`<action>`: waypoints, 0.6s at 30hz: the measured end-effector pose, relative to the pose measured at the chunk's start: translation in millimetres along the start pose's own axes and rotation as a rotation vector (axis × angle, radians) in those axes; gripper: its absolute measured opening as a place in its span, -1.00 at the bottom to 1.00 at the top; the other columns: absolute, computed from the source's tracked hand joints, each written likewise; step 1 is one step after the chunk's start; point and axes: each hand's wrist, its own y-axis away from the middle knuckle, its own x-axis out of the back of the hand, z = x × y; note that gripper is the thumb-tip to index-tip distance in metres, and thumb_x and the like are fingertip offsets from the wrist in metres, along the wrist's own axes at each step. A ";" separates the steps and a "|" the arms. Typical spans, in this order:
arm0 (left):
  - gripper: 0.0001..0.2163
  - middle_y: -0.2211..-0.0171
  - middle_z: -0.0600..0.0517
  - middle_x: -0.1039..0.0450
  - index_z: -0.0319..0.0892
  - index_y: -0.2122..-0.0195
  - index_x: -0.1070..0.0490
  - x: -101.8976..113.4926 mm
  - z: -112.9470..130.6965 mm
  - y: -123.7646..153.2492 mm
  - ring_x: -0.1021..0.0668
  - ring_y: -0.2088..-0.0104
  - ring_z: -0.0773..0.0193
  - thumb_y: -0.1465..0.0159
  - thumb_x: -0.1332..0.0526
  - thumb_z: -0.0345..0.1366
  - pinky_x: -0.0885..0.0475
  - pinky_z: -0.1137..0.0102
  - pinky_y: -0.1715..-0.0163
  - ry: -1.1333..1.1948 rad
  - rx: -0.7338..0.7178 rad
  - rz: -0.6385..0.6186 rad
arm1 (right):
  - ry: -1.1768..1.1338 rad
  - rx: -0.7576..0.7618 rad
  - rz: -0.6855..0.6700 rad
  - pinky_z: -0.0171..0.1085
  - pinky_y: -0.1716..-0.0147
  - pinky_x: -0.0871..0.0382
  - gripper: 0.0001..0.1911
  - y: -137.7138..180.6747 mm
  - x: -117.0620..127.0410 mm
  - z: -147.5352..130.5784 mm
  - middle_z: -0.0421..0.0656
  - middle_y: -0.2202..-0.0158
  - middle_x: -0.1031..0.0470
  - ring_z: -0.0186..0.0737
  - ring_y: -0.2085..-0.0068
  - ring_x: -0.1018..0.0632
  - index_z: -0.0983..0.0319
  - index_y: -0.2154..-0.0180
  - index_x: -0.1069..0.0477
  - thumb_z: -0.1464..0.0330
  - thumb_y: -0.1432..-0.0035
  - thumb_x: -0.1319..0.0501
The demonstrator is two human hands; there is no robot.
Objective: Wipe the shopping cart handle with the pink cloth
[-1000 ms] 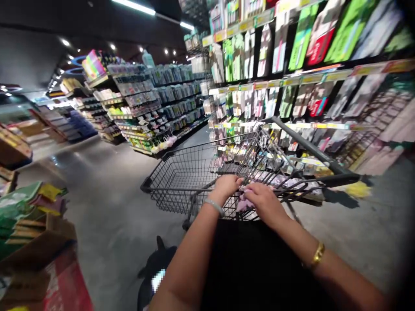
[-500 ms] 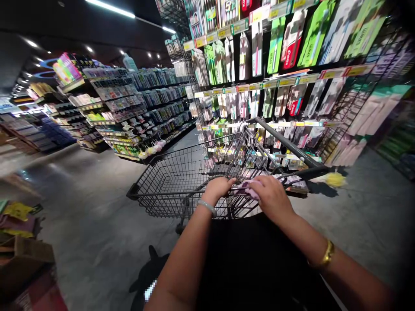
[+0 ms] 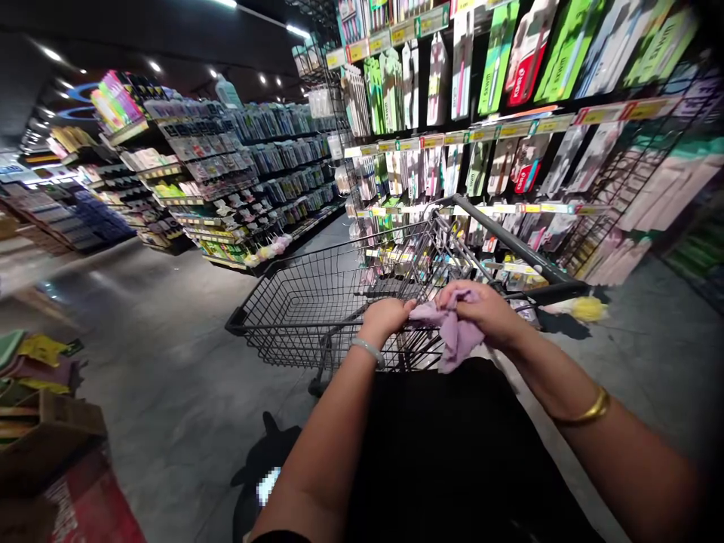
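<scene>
A black wire shopping cart [image 3: 294,317] stands sideways in front of me. My left hand [image 3: 386,318] is closed over the near top rim of its basket, the thumb pointing right towards a lilac cloth [image 3: 459,343]. Bunched in the fingers of my right hand [image 3: 480,308] is that cloth. One end of it stretches left to my left thumb, and a loose fold hangs below my right hand, just above the rim. The cart's thick handle [image 3: 503,237] slopes down beyond my right hand.
Behind the cart rises a shelf rack of packaged toothbrushes [image 3: 462,68]. More stocked shelves [image 3: 209,158] stand at the left across the grey floor. At lower left is a cardboard box [image 3: 73,418] with goods. A yellow puff [image 3: 588,308] shows by the handle.
My right hand has lifted slightly off the rim and gathered the cloth, so more of it shows and hangs down. The left hand stays on the rim. The view has shifted a little.
</scene>
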 end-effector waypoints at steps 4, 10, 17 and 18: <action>-0.34 0.25 -0.11 -0.62 -0.16 0.26 -0.57 0.5 -0.3 -1.7 -0.60 0.19 0.09 -0.37 0.22 0.18 -0.40 0.33 0.22 0.016 0.003 -0.016 | -0.203 0.069 0.083 -0.33 0.38 -0.33 -0.76 -7.4 -3.8 -22.7 -0.20 0.35 -0.47 -0.29 0.36 -0.48 0.24 0.38 -0.39 0.47 0.23 -0.15; -0.50 0.19 -0.16 -0.59 -0.20 0.17 -0.55 2.1 0.7 1.8 -0.59 0.17 0.08 -0.38 0.05 0.07 -0.41 0.29 0.16 -0.035 -0.028 -0.054 | -0.288 0.200 0.250 -0.27 0.43 -0.33 -0.75 -20.8 -3.7 -43.1 -0.19 0.33 -0.46 -0.26 0.39 -0.45 0.17 0.29 -0.35 0.39 0.14 -0.16; -0.46 0.18 -0.14 -0.60 -0.17 0.21 -0.56 -2.6 -2.4 -4.2 -0.60 0.13 0.06 -0.40 0.14 0.04 -0.43 0.29 0.15 -0.064 -0.040 -0.005 | 0.853 0.384 0.299 -0.10 0.08 -0.34 -0.78 -32.7 -24.8 14.6 -0.08 0.12 -0.46 -0.06 0.06 -0.45 0.18 0.26 -0.47 0.50 -0.03 -0.16; -0.54 0.17 -0.13 -0.60 -0.16 0.20 -0.57 -3.4 -3.2 -5.4 -0.60 0.13 0.07 -0.39 0.07 -0.01 -0.43 0.31 0.16 -0.081 -0.055 -0.006 | 0.987 0.342 0.194 -0.09 0.08 -0.35 -0.78 -29.4 -30.8 25.8 -0.06 0.11 -0.46 -0.05 0.07 -0.45 0.17 0.19 -0.48 0.44 -0.09 -0.18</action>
